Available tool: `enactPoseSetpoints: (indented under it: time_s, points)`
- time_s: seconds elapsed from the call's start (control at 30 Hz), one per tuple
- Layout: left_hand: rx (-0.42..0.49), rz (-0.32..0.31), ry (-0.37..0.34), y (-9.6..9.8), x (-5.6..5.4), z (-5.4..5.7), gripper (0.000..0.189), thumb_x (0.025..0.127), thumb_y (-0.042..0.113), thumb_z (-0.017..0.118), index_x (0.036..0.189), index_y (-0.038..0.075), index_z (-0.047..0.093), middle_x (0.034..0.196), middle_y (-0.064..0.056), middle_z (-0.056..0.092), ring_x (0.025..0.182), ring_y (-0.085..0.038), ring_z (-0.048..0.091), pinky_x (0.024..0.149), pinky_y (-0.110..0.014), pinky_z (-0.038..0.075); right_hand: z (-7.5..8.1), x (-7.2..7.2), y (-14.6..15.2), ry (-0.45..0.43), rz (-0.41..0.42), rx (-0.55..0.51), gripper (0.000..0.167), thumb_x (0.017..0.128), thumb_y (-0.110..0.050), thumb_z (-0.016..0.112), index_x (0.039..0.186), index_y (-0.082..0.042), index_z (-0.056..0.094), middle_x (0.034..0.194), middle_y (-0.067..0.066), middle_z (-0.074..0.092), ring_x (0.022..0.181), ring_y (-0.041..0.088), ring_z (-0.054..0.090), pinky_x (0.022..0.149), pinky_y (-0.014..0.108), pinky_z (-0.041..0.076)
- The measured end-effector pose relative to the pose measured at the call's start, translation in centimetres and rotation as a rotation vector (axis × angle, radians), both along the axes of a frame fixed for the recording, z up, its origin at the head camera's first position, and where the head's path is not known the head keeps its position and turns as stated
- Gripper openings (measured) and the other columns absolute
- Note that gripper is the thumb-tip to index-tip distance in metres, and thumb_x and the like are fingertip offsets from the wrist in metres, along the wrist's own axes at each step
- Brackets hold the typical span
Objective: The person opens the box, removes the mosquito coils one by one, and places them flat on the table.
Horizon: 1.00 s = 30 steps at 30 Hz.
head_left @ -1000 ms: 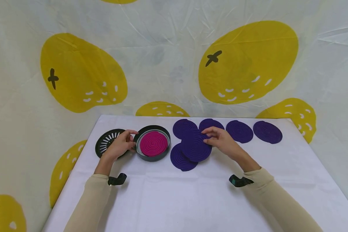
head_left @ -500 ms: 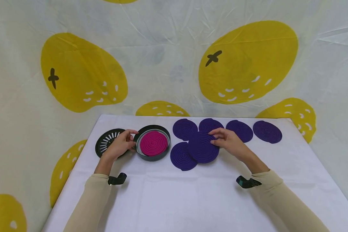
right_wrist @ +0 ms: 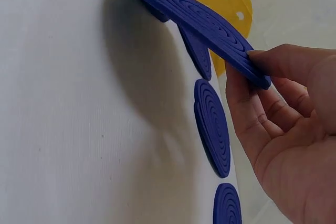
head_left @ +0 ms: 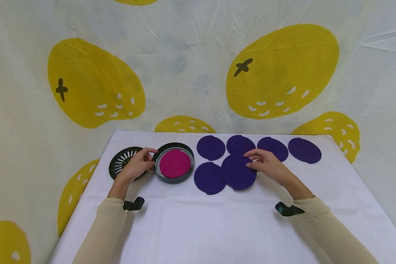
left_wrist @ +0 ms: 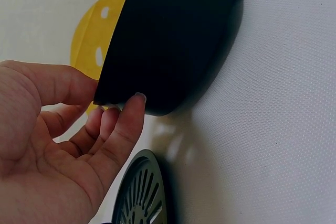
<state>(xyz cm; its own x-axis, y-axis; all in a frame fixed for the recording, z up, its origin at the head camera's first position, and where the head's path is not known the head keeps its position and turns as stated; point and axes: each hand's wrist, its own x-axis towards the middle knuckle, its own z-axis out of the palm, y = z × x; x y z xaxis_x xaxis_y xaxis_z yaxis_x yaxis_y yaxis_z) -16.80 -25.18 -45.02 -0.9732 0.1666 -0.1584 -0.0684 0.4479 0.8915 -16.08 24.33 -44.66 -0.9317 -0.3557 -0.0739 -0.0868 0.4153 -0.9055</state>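
My right hand (head_left: 264, 163) pinches the right edge of a purple spiral coaster (head_left: 238, 172) between thumb and fingers. The right wrist view shows that coaster (right_wrist: 202, 24) tilted above the table, its shadow below it. My left hand (head_left: 139, 164) holds the left rim of a round dark holder (head_left: 172, 180), thumb and fingers on its wall in the left wrist view. Inside the holder lies a pink spiral coaster (head_left: 175, 163). Another purple coaster (head_left: 208, 179) lies flat just left of the held one, partly overlapped by it in the head view.
A black slotted lid (head_left: 118, 161) lies left of the holder, partly behind my left hand. Several purple coasters, among them one at the far right (head_left: 304, 150) and one behind the holder's right side (head_left: 211, 147), lie in a row along the back of the white table (head_left: 198, 227).
My right hand has moved right and slightly toward me with the purple coaster, uncovering more of the flat one beneath it. The left hand and holder have not moved.
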Motion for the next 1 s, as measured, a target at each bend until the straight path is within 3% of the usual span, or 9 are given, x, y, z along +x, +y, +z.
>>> enactPoseSetpoints:
  time_s: [0.17,0.53,1.0]
  points:
    - [0.002,0.000,0.004,-0.1,0.0,-0.1,0.047,0.095,-0.005,0.058,0.141,0.004,0.051,0.098,-0.011,0.043,0.087,-0.027,0.053,0.075,-0.037,0.061,-0.1,0.1,0.9,-0.001,0.028,0.025,0.035,0.096,-0.012,0.070,0.129,-0.005,0.062,0.123,0.019,0.063,0.097,0.012,0.064,0.077,0.026,0.057]
    - [-0.010,0.003,0.003,-0.2,-0.1,-0.2,0.047,0.095,-0.004,0.058,0.141,0.004,0.050,0.098,-0.012,0.044,0.087,-0.026,0.053,0.075,-0.036,0.061,-0.6,0.1,1.7,-0.013,0.041,0.038,0.034,0.096,-0.007,0.067,0.129,0.000,0.061,0.114,0.020,0.066,0.094,0.009,0.065,0.076,0.022,0.056]
    - [0.007,-0.002,0.000,0.0,0.0,-0.2,0.048,0.095,-0.004,0.058,0.142,0.004,0.050,0.098,-0.012,0.043,0.088,-0.027,0.052,0.075,-0.036,0.061,-1.5,-0.2,2.5,0.013,0.041,0.113,0.034,0.095,-0.006,0.069,0.128,-0.001,0.064,0.109,0.019,0.067,0.091,0.014,0.061,0.072,0.022,0.053]
